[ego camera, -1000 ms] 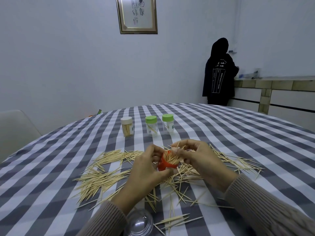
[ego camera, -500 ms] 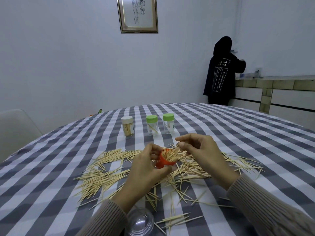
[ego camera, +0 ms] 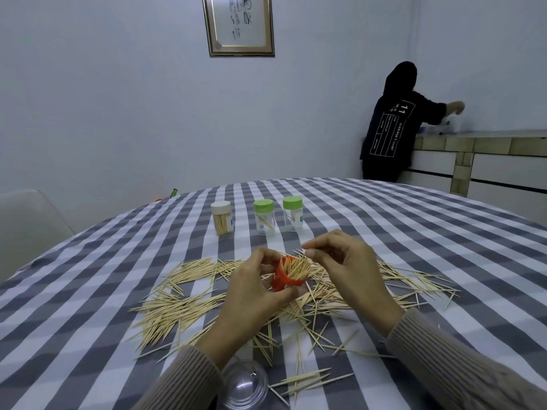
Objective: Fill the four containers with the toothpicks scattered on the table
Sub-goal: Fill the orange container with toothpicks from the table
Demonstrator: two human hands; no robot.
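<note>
Left hand (ego camera: 254,294) grips a tilted orange container (ego camera: 285,276) bristling with toothpicks above the checked worktop (ego camera: 414,261); right hand (ego camera: 349,267) pinches near its mouth. Loose toothpicks (ego camera: 177,309) spread beneath, three capped containers (ego camera: 263,217) at 12 o'clock.

Round surface (ego camera: 414,232) under a grey-and-white checked cloth, toothpicks (ego camera: 177,309) scattered across the frame's centre, white-capped jar (ego camera: 222,218) and two green-capped jars (ego camera: 264,216) (ego camera: 293,213) in a row behind them, clear lid (ego camera: 244,385) at bottom centre.
</note>
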